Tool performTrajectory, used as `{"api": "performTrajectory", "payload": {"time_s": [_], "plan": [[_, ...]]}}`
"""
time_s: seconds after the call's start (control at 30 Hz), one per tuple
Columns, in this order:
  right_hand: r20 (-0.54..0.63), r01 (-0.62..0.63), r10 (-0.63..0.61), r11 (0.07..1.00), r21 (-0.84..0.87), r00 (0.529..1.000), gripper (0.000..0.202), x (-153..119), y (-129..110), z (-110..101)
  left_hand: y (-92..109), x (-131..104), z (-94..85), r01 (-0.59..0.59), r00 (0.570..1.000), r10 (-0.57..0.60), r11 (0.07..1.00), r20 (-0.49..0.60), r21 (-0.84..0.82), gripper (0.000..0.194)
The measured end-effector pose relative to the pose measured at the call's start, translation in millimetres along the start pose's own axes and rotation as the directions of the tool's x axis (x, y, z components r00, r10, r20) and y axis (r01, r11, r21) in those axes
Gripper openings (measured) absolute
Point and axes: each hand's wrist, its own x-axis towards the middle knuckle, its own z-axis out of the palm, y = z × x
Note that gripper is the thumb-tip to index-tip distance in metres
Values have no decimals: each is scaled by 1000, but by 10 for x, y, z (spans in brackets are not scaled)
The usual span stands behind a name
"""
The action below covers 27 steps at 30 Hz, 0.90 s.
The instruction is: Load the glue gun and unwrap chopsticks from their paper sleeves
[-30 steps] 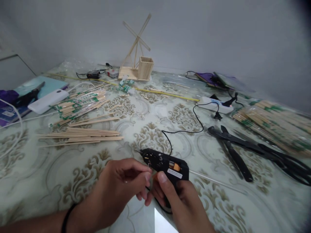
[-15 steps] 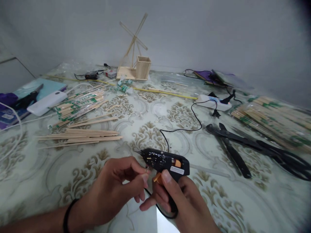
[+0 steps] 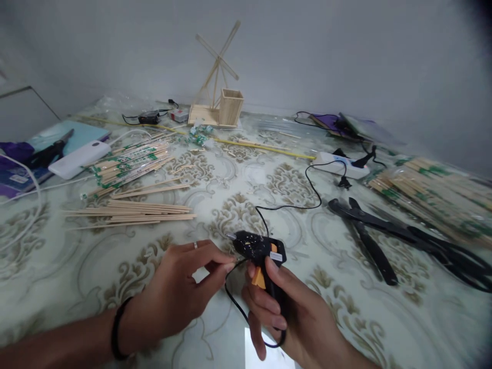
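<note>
Glue gun [image 3: 251,247] in the right hand [image 3: 307,318], raised over the near middle of the worktop [image 3: 80,287]. Right-hand fingers wrapped loosely on the grip, thumb along the near side of the body, orange trigger [image 3: 259,278] facing left. Gun's long axis runs roughly left to right; nozzle [image 3: 230,236] at the left end, angled slightly to the far side.

Left hand [image 3: 172,282], ring on one finger, black band [image 3: 117,328] at the wrist: thumb and forefinger tips together, just to the near side of the nozzle and left of the gun body. Anything thin between those tips: cannot tell. So the gun lies right and slightly far of the left fingertips; nozzle end nearer the left hand, grip in the right.

Black cord [image 3: 286,207] loops under the gun, then trails far and right toward the white power strip [image 3: 340,165].

Left side: loose sticks [image 3: 134,212], pointing left to right; wrapped sticks [image 3: 132,164] beyond. Right side: black-handled tool [image 3: 376,253] and large scissors [image 3: 418,238], lying across each other. Far middle: stick windmill model [image 3: 203,116], upright, well apart from both hands.
</note>
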Motion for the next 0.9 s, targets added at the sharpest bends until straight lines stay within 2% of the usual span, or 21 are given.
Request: {"api": "performTrajectory", "payload": {"time_s": [0.17,0.27,0.33,0.4,0.47,0.5,0.57,0.67,0.77,0.9], "plan": [[25,35,-32,992,-119,999,30,10,49,-47,32,-46,11,32,999,-31,995,10,-93,14],[66,162,-149,934,-319,987,35,-59,66,-130,61,-54,-9,-18,1000,18,999,-8,-50,15],[75,240,-238,808,-538,968,35,-140,28,-179,61,-43,-37,-59,998,59,996,4,-68,16],[62,236,-286,629,-741,956,30,-214,-54,-197,39,-13,-78,-90,994,100,976,40,-196,16],[169,284,-286,432,-856,943,27,-241,-155,-185,1,30,-132,-73,987,123,920,106,-384,15],[255,342,-270,354,-870,929,28,-233,-202,-173,-20,54,-163,-29,980,119,879,160,-475,14],[412,467,-243,256,-846,878,34,-186,-274,-150,-57,99,-229,108,957,77,801,280,-589,13],[527,559,-201,165,-812,825,38,-104,-322,-141,-85,153,-315,242,914,26,767,405,-594,11],[564,584,-177,95,-806,807,37,-71,-329,-154,-78,182,-355,179,901,83,822,425,-541,11],[592,606,-156,58,-794,791,38,-70,-315,-182,-43,192,-346,67,903,162,861,397,-504,4]]}}
